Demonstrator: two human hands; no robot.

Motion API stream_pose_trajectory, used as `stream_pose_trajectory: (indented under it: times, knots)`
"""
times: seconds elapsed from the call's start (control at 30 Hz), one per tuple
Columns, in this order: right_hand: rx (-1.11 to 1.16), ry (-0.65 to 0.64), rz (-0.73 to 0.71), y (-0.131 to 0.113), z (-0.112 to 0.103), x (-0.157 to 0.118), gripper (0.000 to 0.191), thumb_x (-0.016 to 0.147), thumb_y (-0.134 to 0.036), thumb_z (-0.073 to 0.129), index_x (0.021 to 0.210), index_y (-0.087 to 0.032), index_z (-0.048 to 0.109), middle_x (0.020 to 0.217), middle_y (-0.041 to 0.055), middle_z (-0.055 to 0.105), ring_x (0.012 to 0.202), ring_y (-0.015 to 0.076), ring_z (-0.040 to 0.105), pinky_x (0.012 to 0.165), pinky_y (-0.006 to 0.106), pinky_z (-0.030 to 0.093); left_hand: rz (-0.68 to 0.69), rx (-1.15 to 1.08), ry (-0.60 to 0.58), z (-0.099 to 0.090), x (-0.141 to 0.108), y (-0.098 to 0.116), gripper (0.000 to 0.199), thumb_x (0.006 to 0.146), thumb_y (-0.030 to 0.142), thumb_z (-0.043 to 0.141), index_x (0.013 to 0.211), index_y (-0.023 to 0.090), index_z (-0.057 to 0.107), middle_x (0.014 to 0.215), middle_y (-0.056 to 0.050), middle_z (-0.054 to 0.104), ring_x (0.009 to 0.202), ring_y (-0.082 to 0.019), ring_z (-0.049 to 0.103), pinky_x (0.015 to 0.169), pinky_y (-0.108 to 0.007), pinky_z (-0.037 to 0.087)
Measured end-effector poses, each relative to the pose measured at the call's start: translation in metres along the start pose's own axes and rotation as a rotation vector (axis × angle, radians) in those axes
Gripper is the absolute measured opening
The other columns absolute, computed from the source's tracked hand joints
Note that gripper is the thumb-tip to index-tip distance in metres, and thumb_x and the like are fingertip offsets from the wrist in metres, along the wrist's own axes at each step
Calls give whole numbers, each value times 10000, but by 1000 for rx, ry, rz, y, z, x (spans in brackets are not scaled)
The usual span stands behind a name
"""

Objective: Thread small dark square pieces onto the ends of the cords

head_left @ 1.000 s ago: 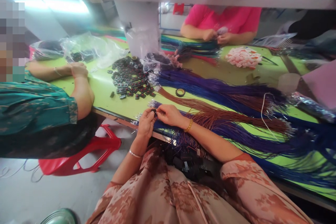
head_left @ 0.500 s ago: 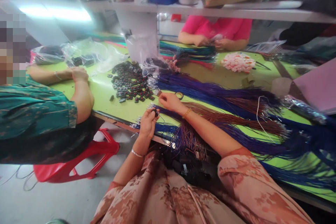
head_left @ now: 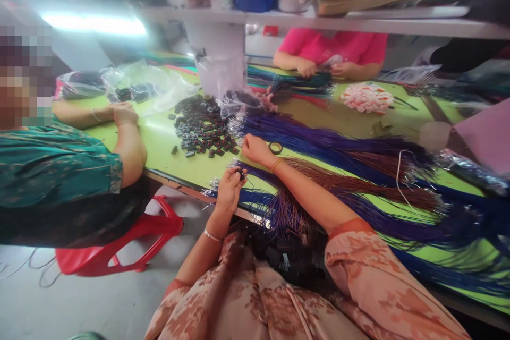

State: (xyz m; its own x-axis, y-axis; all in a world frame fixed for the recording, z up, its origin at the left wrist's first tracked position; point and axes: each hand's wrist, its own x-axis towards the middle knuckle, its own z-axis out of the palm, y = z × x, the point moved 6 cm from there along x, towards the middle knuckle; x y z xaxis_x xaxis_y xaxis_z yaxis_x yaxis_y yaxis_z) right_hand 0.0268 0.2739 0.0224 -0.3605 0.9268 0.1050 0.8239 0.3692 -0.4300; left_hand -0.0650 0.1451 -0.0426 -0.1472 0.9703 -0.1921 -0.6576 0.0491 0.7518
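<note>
Your left hand pinches a small black connector at the table's near edge, fingertips up so its openings face you. Just beyond, your right hand closes loosely over the blue wire ends, beside the connector pile.

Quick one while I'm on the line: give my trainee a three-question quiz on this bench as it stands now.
1. True or false: the left hand pinches a small black connector.
2. The right hand reaches toward which wires? A) the blue wire bundle B) a yellow bundle C) a white bundle
3. Which lies nearer the right hand: the tape ring or the pink-and-white parts pile?

Key: 1. True. 2. A. 3. The tape ring, just beside the hand; the pile sits far across the green table, near a person in a pink shirt.
</note>
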Motion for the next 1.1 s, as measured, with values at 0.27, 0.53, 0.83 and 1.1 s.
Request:
stream_pose_trajectory:
  times: [0.27,0.53,0.83,1.1]
  knots:
    - [540,-7,-139,-17,-13,-42,104,761,-215,511,739,-148,587,622,-20,579,559,97,477,548,209,335,-8,7,-6,0,0,1,300,699,244,771,956,188,626,922,-31,655,853,-123,619,766,-250,463]
    - [565,56,-176,-9,-14,-84,108,741,-248,564,727,-145,593,605,-36,533,533,77,417,531,205,313,-28,-13,-15,0,-1,0,244,718,205,743,936,177,636,929,-39,666,828,-126,613,767,-258,468]
    - [425,106,-268,-15,-14,-94,71,759,-213,569,727,-154,591,620,-22,524,547,89,414,537,222,286,-42,-18,-2,-1,1,0,218,731,174,715,932,153,632,838,-35,666,768,-119,623,726,-242,485]
    - [232,110,-346,-19,-9,-96,73,793,-214,551,777,-154,589,707,28,574,629,127,464,594,247,311,-42,-16,-9,-1,1,-1,222,724,177,726,929,156,644,839,-30,653,753,-106,610,707,-224,489]
